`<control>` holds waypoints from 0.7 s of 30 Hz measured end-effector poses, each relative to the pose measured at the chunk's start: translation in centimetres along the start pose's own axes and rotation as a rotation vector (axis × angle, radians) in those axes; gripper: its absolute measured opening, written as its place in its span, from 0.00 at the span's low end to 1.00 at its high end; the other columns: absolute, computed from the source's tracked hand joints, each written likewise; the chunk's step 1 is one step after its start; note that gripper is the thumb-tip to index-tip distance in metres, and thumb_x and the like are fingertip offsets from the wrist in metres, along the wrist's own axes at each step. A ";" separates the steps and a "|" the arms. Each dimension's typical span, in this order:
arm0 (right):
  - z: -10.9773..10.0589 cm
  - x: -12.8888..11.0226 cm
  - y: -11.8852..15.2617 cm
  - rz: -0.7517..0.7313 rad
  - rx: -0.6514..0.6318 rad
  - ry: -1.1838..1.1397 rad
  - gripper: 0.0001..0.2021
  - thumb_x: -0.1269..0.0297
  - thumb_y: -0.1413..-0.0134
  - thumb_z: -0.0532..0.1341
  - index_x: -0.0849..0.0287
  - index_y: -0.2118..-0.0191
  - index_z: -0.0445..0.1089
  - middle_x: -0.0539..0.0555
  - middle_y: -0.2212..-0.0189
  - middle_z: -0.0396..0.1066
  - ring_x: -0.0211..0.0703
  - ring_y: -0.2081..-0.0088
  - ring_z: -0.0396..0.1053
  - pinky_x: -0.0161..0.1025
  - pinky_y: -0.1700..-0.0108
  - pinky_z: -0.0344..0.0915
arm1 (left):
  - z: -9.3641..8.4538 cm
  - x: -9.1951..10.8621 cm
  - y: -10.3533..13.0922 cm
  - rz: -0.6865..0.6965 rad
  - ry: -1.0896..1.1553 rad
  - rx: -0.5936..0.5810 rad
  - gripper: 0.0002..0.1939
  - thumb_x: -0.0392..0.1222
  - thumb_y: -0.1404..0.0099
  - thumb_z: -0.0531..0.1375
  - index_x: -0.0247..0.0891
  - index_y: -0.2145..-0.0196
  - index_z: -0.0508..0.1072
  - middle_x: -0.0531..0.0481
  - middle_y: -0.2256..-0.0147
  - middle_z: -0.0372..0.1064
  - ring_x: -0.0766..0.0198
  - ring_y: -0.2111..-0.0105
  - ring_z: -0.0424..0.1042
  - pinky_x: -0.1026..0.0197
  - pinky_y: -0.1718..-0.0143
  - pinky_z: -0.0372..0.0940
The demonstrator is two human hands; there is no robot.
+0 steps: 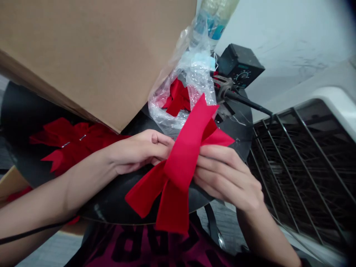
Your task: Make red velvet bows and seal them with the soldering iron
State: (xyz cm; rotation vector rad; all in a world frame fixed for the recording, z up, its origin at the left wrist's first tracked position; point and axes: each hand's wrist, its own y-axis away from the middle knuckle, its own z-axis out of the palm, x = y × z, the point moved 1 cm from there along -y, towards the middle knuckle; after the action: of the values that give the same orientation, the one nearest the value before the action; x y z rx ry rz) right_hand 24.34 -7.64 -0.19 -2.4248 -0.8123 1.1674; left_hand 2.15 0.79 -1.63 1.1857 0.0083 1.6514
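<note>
A red ribbon bow (185,155) with notched tails is held up between my two hands, above the near edge of a round black table (111,202). From the left, my left hand (146,150) grips it with curled fingers, and the fingertips are hidden behind the ribbon. On the other side my right hand (229,172) pinches it, with the fingers pressed together and the thumb out of sight. Beside my left forearm lie several red bows (75,142) with small silvery ties.
A large cardboard box (91,55) stands at the back left. Behind the bow is a clear plastic bag (167,116) with red ribbon pieces (179,96) in it. A soldering iron (236,97) and its black control box (240,66) sit at the back right, near a caged fan (300,167).
</note>
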 end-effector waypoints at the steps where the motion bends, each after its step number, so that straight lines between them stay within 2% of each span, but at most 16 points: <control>1: 0.1 -0.1 -0.2 -0.118 -0.057 0.067 0.15 0.66 0.42 0.71 0.54 0.49 0.79 0.53 0.51 0.82 0.52 0.46 0.79 0.50 0.42 0.80 | 0.0 0.0 -0.1 0.031 -0.019 0.029 0.10 0.32 0.50 0.76 0.33 0.68 0.83 0.50 0.75 0.79 0.68 0.75 0.76 0.70 0.69 0.73; 3: 0.3 -0.6 -0.5 -0.224 -0.067 0.153 0.20 0.67 0.43 0.72 0.61 0.45 0.76 0.57 0.49 0.81 0.53 0.40 0.74 0.51 0.37 0.75 | 0.2 0.0 -0.3 0.095 -0.027 0.070 0.12 0.30 0.49 0.76 0.33 0.66 0.82 0.51 0.73 0.80 0.68 0.74 0.76 0.71 0.69 0.71; 4: 0.4 -1.1 -0.6 -0.230 -0.064 0.165 0.19 0.67 0.43 0.72 0.61 0.46 0.76 0.57 0.50 0.81 0.53 0.39 0.73 0.51 0.36 0.73 | 0.3 0.0 -0.3 0.128 -0.020 0.085 0.11 0.31 0.49 0.75 0.33 0.67 0.81 0.52 0.73 0.80 0.69 0.74 0.76 0.72 0.70 0.71; 7: 1.0 -3.1 -0.2 -0.218 -0.157 0.112 0.05 0.68 0.33 0.65 0.57 0.55 0.78 0.48 0.56 0.82 0.42 0.44 0.75 0.45 0.32 0.66 | 0.5 0.1 -0.3 0.221 0.024 0.146 0.10 0.33 0.45 0.74 0.34 0.69 0.77 0.53 0.74 0.79 0.69 0.75 0.77 0.72 0.72 0.71; 9: 1.4 -4.3 0.2 -0.189 -0.275 0.073 0.11 0.70 0.27 0.58 0.56 0.58 0.78 0.46 0.57 0.83 0.37 0.48 0.76 0.41 0.32 0.65 | 0.4 0.1 -0.3 0.251 0.063 0.181 0.10 0.36 0.43 0.72 0.36 0.67 0.75 0.50 0.70 0.82 0.63 0.73 0.81 0.67 0.69 0.74; 11: 1.6 -4.9 0.6 -0.189 -0.377 0.097 0.13 0.67 0.26 0.56 0.56 0.58 0.79 0.50 0.57 0.83 0.39 0.49 0.77 0.43 0.36 0.69 | 0.3 0.1 -0.3 0.262 0.097 0.182 0.11 0.36 0.40 0.70 0.37 0.63 0.73 0.45 0.66 0.84 0.57 0.69 0.84 0.62 0.66 0.77; 13: 1.6 -4.8 0.5 -0.207 -0.416 0.152 0.11 0.61 0.27 0.59 0.54 0.56 0.80 0.54 0.55 0.82 0.46 0.48 0.77 0.48 0.40 0.72 | 0.2 0.0 -0.3 0.258 0.120 0.146 0.09 0.35 0.38 0.68 0.37 0.61 0.72 0.43 0.65 0.84 0.56 0.68 0.85 0.62 0.66 0.78; 16: 1.2 -3.6 -0.2 -0.199 -0.403 0.224 0.12 0.55 0.30 0.62 0.53 0.52 0.80 0.58 0.52 0.80 0.51 0.47 0.76 0.52 0.43 0.74 | 0.3 -0.3 -0.4 0.230 0.146 0.089 0.07 0.34 0.36 0.66 0.38 0.63 0.70 0.45 0.67 0.84 0.57 0.69 0.85 0.63 0.67 0.78; 21: -0.2 -1.2 -1.5 -0.178 -0.319 0.323 0.12 0.55 0.31 0.63 0.53 0.49 0.79 0.60 0.48 0.78 0.55 0.45 0.76 0.52 0.47 0.77 | 0.6 -0.7 -0.6 0.211 0.143 0.061 0.10 0.35 0.37 0.70 0.37 0.66 0.70 0.50 0.73 0.80 0.59 0.70 0.84 0.64 0.68 0.78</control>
State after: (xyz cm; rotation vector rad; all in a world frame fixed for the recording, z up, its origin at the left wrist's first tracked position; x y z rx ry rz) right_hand 23.37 -7.19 1.46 -2.6259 -1.1481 0.5939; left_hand 2.97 0.26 -2.09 1.1423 0.0251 1.9311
